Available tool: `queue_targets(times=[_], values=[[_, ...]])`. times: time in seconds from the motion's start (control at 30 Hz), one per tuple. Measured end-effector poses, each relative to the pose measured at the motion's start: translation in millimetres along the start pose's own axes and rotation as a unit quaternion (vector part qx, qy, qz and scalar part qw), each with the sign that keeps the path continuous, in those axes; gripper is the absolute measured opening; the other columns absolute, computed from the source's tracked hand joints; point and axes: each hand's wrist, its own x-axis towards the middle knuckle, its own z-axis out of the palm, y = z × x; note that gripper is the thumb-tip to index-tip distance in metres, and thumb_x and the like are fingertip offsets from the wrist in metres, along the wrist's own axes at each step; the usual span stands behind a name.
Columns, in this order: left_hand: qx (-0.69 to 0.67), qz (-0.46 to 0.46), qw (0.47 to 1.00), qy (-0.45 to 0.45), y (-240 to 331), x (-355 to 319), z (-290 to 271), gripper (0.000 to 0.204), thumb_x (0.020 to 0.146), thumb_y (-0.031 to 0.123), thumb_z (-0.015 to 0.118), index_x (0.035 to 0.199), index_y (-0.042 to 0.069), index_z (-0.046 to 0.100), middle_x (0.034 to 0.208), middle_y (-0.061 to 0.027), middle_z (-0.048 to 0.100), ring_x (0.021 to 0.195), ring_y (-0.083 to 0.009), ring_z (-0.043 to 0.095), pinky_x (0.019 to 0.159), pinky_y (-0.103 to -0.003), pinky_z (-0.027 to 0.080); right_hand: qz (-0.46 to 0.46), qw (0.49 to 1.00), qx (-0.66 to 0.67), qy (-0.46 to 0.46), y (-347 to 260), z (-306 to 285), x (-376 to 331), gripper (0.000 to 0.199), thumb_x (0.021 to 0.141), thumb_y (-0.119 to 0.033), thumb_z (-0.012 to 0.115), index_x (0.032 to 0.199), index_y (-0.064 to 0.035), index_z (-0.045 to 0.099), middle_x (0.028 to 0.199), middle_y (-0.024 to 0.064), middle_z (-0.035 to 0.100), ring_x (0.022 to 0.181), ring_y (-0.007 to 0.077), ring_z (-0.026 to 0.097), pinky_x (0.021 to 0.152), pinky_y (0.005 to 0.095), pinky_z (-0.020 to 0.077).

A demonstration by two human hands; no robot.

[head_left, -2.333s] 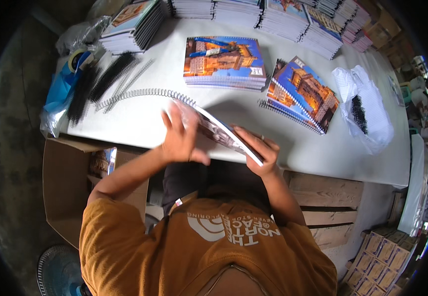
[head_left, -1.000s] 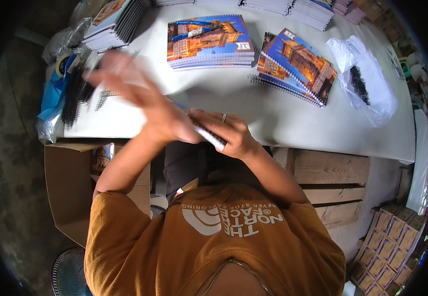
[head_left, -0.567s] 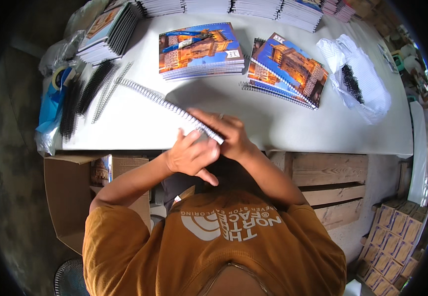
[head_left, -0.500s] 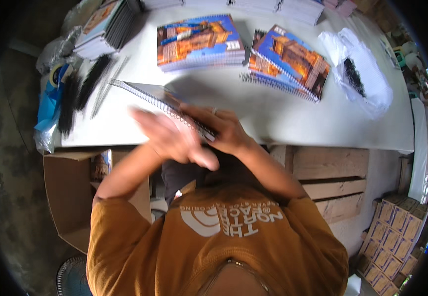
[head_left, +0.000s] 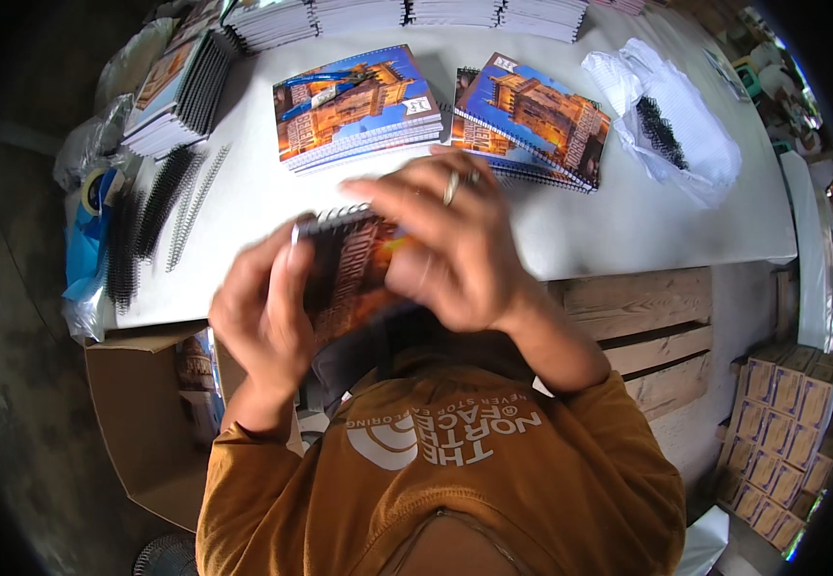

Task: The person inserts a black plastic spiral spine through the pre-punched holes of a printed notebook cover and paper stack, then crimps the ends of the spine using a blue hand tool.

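Just over the table's near edge, I hold a spiral notebook with a dark and orange cover, tilted, its coil edge uppermost. My left hand is closed round its left side, thumb on the cover. My right hand, with a ring, is slightly blurred; its fingers reach over the coil and its thumb lies against the cover at the right. Beyond my hands is a stack of spiral notebooks with blue and orange covers, blue-handled pliers lying on top. Right of it lies a second notebook pile.
Black coils and blue-wrapped tape lie at the table's left. A white plastic bag with black coils is at the right. More notebooks and paper stacks line the back. Below stand an open carton and a wooden pallet.
The notebook has come nearer and turned so its cover faces up toward me. My left hand, blurred and spread beside it before, now grips its left side. My right hand has moved up to the coil.
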Motion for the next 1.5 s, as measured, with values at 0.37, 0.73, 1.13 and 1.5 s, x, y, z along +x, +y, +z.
queue_targets(times=[0.37, 0.73, 1.13, 1.5], values=[[-0.295, -0.140, 0.914, -0.239, -41, 61, 30, 0.011, 0.077, -0.003, 0.061, 0.086, 0.001, 0.062, 0.073, 0.0020, 0.057, 0.064, -0.0026, 0.049, 0.060, -0.018, 0.041, 0.279, 0.912, 0.281, 0.109, 28, 19, -13, 0.015, 0.069, -0.001, 0.071, 0.075, 0.0009, 0.057, 0.071, 0.0060, 0.063, 0.066, 0.0092, 0.060, 0.061, 0.0241, 0.0462], [-0.059, 0.106, 0.955, -0.269, -16, 92, 63, 0.028, 0.084, 0.019, 0.063, 0.105, 0.001, 0.059, 0.086, -0.0047, 0.061, 0.081, -0.0131, 0.055, 0.073, -0.025, 0.043, 0.089, 0.935, 0.023, 0.341, 31, -56, -23, 0.024, 0.071, -0.003, 0.072, 0.094, -0.0007, 0.064, 0.094, 0.0069, 0.063, 0.087, 0.0141, 0.058, 0.080, 0.0267, 0.0451], [0.320, 0.120, 0.930, -0.140, -93, 126, 254, 0.055, 0.084, 0.050, 0.050, 0.116, 0.005, 0.048, 0.107, -0.0228, 0.049, 0.098, -0.0379, 0.047, 0.084, -0.046, 0.037, 0.310, 0.803, -0.163, 0.482, 185, -32, -105, 0.037, 0.087, -0.028, 0.056, 0.107, 0.0025, 0.059, 0.113, 0.0195, 0.056, 0.104, 0.0339, 0.053, 0.089, 0.0378, 0.0411], [0.230, 0.180, 0.955, -0.050, -98, 66, 218, 0.054, 0.078, 0.053, 0.058, 0.101, 0.004, 0.054, 0.090, -0.0135, 0.051, 0.076, -0.0290, 0.054, 0.064, -0.037, 0.046, 0.309, 0.768, -0.141, 0.543, 188, -39, -102, 0.026, 0.085, -0.024, 0.060, 0.088, 0.0009, 0.065, 0.080, 0.0124, 0.062, 0.075, 0.0243, 0.057, 0.069, 0.0344, 0.0455]])
